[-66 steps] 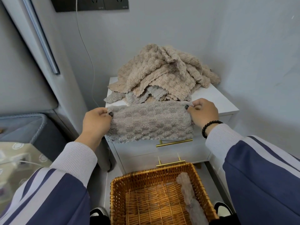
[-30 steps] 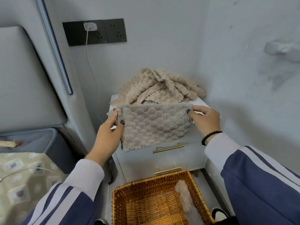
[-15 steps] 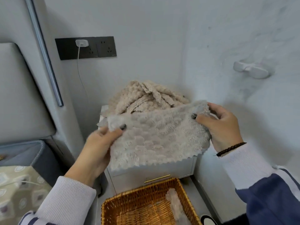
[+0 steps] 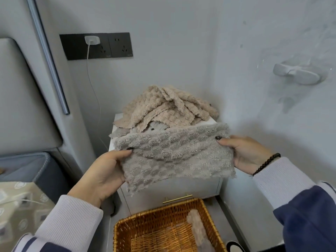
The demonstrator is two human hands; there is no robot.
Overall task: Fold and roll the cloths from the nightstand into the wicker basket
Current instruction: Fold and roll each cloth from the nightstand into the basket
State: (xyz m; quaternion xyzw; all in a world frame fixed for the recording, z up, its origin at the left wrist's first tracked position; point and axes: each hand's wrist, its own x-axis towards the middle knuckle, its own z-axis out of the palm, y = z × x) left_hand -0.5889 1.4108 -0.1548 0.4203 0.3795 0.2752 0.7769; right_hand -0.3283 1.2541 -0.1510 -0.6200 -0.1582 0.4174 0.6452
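Head view: the left hand (image 4: 101, 176) and right hand (image 4: 247, 153) pinch the grey cloth (image 4: 174, 157). The wicker basket (image 4: 163, 228) sits at six o'clock below it.

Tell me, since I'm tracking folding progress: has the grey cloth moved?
Yes. The grey cloth has risen off the nightstand top and is now held folded before it.

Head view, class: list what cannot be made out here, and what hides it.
- White nightstand: front mostly hidden by the grey textured cloth held between left hand and right hand.
- Brown wicker basket: cut off by the bottom edge.
- Pale rolled cloth: lower end cut off too.
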